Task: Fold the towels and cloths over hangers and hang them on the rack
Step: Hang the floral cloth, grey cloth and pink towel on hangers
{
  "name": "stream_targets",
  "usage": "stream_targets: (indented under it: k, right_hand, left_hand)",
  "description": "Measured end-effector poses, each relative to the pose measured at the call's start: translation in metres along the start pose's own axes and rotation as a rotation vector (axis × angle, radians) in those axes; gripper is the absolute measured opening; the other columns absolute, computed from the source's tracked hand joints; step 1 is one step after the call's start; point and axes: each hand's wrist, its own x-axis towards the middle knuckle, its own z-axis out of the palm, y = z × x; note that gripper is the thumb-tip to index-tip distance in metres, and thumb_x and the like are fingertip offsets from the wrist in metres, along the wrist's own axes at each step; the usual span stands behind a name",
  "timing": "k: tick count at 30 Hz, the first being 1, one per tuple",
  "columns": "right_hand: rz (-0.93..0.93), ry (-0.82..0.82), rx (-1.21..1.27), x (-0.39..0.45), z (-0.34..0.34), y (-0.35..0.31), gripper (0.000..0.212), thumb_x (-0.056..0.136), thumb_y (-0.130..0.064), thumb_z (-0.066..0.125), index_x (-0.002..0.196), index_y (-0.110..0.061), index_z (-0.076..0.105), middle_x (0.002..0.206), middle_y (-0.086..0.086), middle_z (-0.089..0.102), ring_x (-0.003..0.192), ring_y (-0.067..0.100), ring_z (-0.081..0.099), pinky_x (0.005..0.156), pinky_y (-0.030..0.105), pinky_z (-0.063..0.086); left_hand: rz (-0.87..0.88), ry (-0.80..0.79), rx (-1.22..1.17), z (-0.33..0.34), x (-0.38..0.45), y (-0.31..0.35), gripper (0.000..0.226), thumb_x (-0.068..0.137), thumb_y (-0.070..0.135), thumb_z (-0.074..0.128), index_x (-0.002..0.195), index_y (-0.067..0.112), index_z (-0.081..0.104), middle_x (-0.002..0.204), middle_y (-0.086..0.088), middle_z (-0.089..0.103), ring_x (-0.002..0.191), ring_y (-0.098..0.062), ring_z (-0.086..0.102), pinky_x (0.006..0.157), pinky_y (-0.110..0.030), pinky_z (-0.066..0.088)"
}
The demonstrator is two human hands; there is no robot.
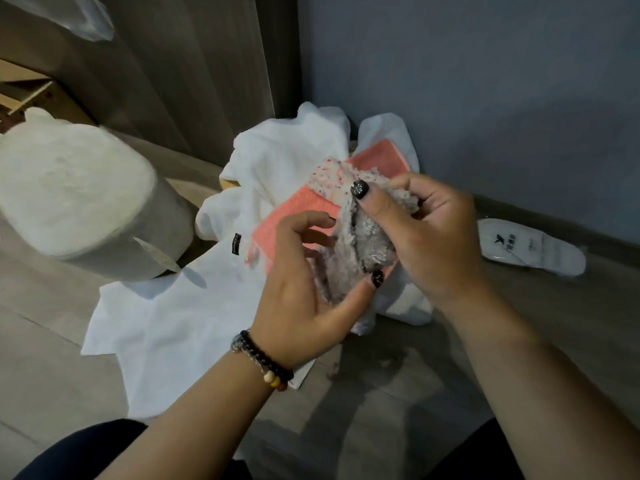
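Evidently a fluffy cloth (360,233) is pinched by the right hand (426,233) and left hand (304,292), picked from the white towels (194,323). A hanger (none is seen) is likely needed next.

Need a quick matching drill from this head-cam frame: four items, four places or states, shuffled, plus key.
Items:
1. fluffy speckled cloth
2. pink cloth
3. white slipper
4. beaded bracelet

Places or states:
A. on the floor by the blue-grey wall, at right
B. held between the left hand and the right hand
C. round the left wrist
D. lying on the white towels, under the hands

Pairs: 1-B, 2-D, 3-A, 4-C
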Motion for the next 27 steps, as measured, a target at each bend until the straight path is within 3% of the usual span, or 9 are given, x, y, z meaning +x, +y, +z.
stream_targets:
  k: [2,5,8,12,15,18,22,25,27]
  right_hand:
    - [0.083,0.052,0.243,0.003,-0.006,-0.008,0.020,0.079,-0.020,0.071,0.060,-0.022,0.065,0.058,-0.009,0.064,0.059,0.005,0.062,0.056,0.022,0.049]
    - [0.207,0.185,0.552,0.011,-0.020,-0.011,0.013,0.072,-0.024,0.069,0.061,-0.018,0.064,0.062,-0.003,0.067,0.066,0.012,0.067,0.064,0.028,0.054]
    - [0.257,0.225,0.420,0.013,-0.029,-0.004,0.014,0.068,-0.030,0.073,0.063,-0.019,0.066,0.062,-0.002,0.065,0.064,0.014,0.063,0.062,0.029,0.053]
    - [0.320,0.288,0.384,0.017,-0.036,0.006,0.015,0.076,-0.024,0.072,0.069,-0.014,0.063,0.057,-0.006,0.062,0.055,0.008,0.058,0.051,0.020,0.047]
    - [0.331,0.432,0.259,0.029,-0.048,0.017,0.009,0.087,-0.016,0.066,0.078,-0.015,0.066,0.059,-0.008,0.063,0.055,0.006,0.059,0.052,0.020,0.048]
    - [0.315,0.484,-0.180,0.043,-0.052,0.045,0.007,0.087,-0.017,0.063,0.084,-0.022,0.066,0.070,-0.008,0.066,0.063,0.005,0.063,0.062,0.028,0.053]
    - [0.240,0.284,-0.485,0.053,-0.018,0.076,0.018,0.083,-0.017,0.066,0.101,-0.018,0.064,0.098,-0.002,0.064,0.088,0.013,0.061,0.086,0.033,0.051]
    - [0.102,0.044,-0.646,0.060,0.013,0.093,0.048,0.083,-0.026,0.067,0.129,-0.022,0.053,0.131,0.005,0.050,0.120,0.023,0.048,0.098,0.030,0.037]
    - [0.172,-0.155,-0.744,0.065,0.025,0.110,0.063,0.086,-0.034,0.063,0.143,-0.028,0.038,0.146,0.007,0.035,0.135,0.026,0.032,0.108,0.037,0.029]
  left_hand:
    - [0.003,0.027,-0.013,0.004,0.001,0.001,0.051,0.079,0.028,0.064,0.121,0.023,0.036,0.116,0.005,0.047,0.102,-0.015,0.059,0.086,-0.027,0.051]
    - [0.006,0.122,0.041,0.001,0.006,-0.002,0.042,0.082,0.014,0.056,0.119,0.025,0.037,0.110,0.001,0.054,0.093,-0.007,0.060,0.080,-0.013,0.046]
    - [-0.054,0.120,0.151,-0.008,0.011,-0.008,0.039,0.080,0.006,0.051,0.110,0.028,0.040,0.093,0.005,0.062,0.071,0.000,0.056,0.064,-0.007,0.040]
    - [-0.213,0.060,0.006,-0.017,0.017,-0.011,0.020,0.074,0.007,0.045,0.079,0.023,0.055,0.065,0.002,0.059,0.057,-0.019,0.051,0.053,-0.034,0.043]
    - [-0.368,0.160,-0.089,-0.028,0.023,-0.014,0.021,0.069,0.008,0.041,0.067,0.021,0.057,0.063,0.012,0.056,0.061,-0.008,0.048,0.058,-0.026,0.039]
    - [-0.578,0.324,-0.194,-0.046,0.027,-0.020,0.012,0.077,0.018,0.052,0.068,0.022,0.058,0.067,0.011,0.057,0.064,-0.004,0.049,0.065,-0.027,0.040]
    - [-0.700,0.421,-0.207,-0.064,0.021,-0.025,0.023,0.071,0.032,0.075,0.083,0.018,0.061,0.089,-0.013,0.069,0.077,-0.021,0.063,0.074,-0.043,0.053]
    - [-0.679,0.423,-0.175,-0.067,0.019,-0.025,0.012,0.084,0.022,0.071,0.078,0.021,0.061,0.081,-0.005,0.067,0.075,-0.019,0.060,0.071,-0.040,0.051]
    - [-0.638,0.411,-0.105,-0.069,0.017,-0.024,0.017,0.089,0.022,0.064,0.074,0.023,0.059,0.072,0.001,0.061,0.070,-0.015,0.055,0.067,-0.037,0.047]
